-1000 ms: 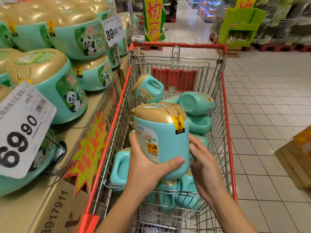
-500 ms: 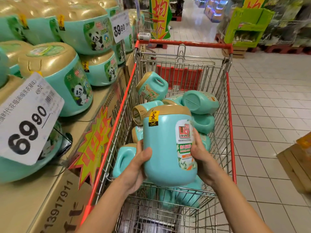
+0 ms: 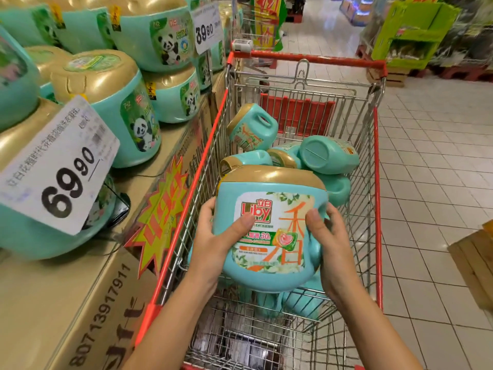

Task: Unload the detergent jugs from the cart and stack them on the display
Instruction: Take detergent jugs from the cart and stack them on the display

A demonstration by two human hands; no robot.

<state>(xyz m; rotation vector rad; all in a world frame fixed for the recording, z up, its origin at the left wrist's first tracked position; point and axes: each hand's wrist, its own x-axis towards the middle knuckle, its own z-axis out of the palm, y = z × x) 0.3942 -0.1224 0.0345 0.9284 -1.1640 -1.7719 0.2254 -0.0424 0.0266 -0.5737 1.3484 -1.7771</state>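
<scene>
I hold a teal detergent jug [image 3: 269, 209] with a gold cap upright above the red-rimmed wire cart [image 3: 376, 166], its Liby label facing me. My left hand [image 3: 216, 244] grips its left side, thumb across the label. My right hand [image 3: 328, 241] grips the right side, thumb on the label's edge. Several more teal jugs [image 3: 328, 154] lie jumbled in the cart below and behind it. The display [image 3: 88, 284] of cardboard cases stands left of the cart, with stacked teal and gold jugs [image 3: 114, 102] on it.
Price cards reading 69.90 [image 3: 57, 169] and 39.80 [image 3: 206, 28] hang among the display jugs. An orange starburst sign [image 3: 160, 212] sticks out between display and cart. Tiled aisle floor lies to the right, with a wooden crate [image 3: 477, 265] at the right edge and a green stand [image 3: 408, 33] beyond.
The jug has turned in my hands until its front label faces me. It has come closer to me, and both thumbs now lie on the label.
</scene>
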